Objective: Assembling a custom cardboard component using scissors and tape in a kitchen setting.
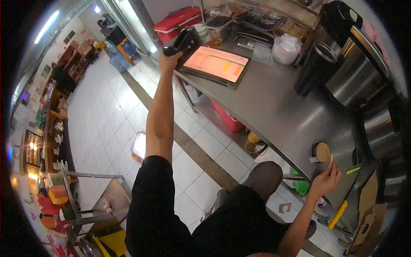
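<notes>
My left hand point(168, 61), arm stretched out ahead, is closed on a chunky black device point(185, 41) at the far left corner of the steel table point(274, 113); its exact kind is unclear. Just beside it lies a tablet point(217, 64) in a dark case, its screen lit orange and white. On the right, my right hand point(326, 182) has its fingers pinched around a thin, pale strip point(331, 158). This strip touches or overlaps the edge of a short roll point(322, 151) with a tan face and dark side. Whether the two are joined cannot be made out.
A black tumbler point(317, 68) and large steel pots point(357, 77) line the table's right side. Behind the tablet are a white tub point(286, 49), food containers point(218, 25) and a red cooler point(177, 23). A yellow-handled tool point(338, 215) lies near the front edge.
</notes>
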The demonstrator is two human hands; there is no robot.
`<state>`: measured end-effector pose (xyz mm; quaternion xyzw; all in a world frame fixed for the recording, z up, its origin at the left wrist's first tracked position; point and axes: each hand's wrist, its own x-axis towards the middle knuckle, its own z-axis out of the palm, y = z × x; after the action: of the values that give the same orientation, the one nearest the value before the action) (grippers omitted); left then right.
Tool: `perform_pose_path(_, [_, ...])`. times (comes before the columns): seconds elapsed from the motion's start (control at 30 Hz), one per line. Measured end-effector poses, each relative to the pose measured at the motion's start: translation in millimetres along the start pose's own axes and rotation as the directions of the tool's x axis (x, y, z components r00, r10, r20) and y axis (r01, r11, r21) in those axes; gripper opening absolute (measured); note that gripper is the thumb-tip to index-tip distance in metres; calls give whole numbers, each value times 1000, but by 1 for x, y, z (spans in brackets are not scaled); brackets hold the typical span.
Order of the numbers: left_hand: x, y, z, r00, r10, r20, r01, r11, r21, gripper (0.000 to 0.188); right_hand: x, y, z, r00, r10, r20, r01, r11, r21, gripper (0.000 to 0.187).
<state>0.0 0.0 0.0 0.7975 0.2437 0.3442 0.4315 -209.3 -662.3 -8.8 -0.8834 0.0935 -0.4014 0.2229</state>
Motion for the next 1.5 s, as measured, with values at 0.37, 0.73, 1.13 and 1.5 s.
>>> perform_pose_path(0.37, [-55,39,-50,874,70,-480,-161,975,-150,69,-8,-2,10,985,130,-113,-90,949,302,22])
perform_pose_path(0.73, [-338,171,-2,947,264,-183,-315,880,-355,61,44,-89,-24,936,220,274,-351,577,737,14])
perform_pose_path(1.13, [-425,197,83,911,406,67,-383,896,-224,61,63,-116,22,872,132,471,-471,490,734,12])
perform_pose_path(1.5, [-335,200,64,904,298,305,-95,838,-537,23,80,-115,52,931,-172,322,-36,835,550,14])
